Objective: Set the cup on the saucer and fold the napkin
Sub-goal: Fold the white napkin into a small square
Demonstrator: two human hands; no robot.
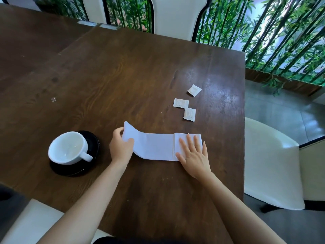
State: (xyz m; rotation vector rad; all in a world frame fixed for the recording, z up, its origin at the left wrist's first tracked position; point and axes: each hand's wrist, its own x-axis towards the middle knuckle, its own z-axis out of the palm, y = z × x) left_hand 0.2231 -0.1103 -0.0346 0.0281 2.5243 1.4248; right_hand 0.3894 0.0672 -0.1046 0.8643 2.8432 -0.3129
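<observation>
White cup (pixel 67 147) on black saucer (pixel 93 138) at nine o'clock, we are folding the napkin (pixel 154 147): left hand (pixel 121 147) pinching its raised end, right hand (pixel 193 152) pressing flat-fingered on the folded end; next, likely, carrying the raised end toward three o'clock.

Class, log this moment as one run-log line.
white cup on black saucer | napkin part-folded | left hand pinches lifted end | right hand presses folded end flat

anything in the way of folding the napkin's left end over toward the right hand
Nothing visible. The left hand pinches the napkin by its raised left end, and the strip up to the flat right hand is bare. The three packets lie beyond it.
</observation>
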